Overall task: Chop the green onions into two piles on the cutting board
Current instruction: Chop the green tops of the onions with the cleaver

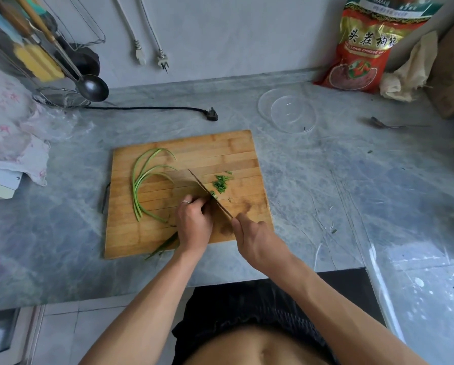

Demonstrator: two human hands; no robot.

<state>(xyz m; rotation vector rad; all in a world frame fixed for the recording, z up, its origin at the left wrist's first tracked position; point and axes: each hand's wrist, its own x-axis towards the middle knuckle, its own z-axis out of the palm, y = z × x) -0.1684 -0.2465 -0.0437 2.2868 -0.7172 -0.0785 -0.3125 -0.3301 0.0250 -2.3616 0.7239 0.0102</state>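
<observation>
Head view: we see a wooden cutting board [220, 148] lying on a grey marble counter [326, 185]. Our right hand [255, 239] grips the handle of a cleaver [202, 187], its blade angled across the board's centre. Our left hand [194, 222], fingers curled, holds down green onions [165, 245] beside the blade; their ends overhang the board's near edge. Chopped pieces [220, 183] lie in one loose pile just right of the blade. Uncut curved stalks [141, 180] rest on the board's left half. A clear glass bowl [286, 110] stands beyond the board.
</observation>
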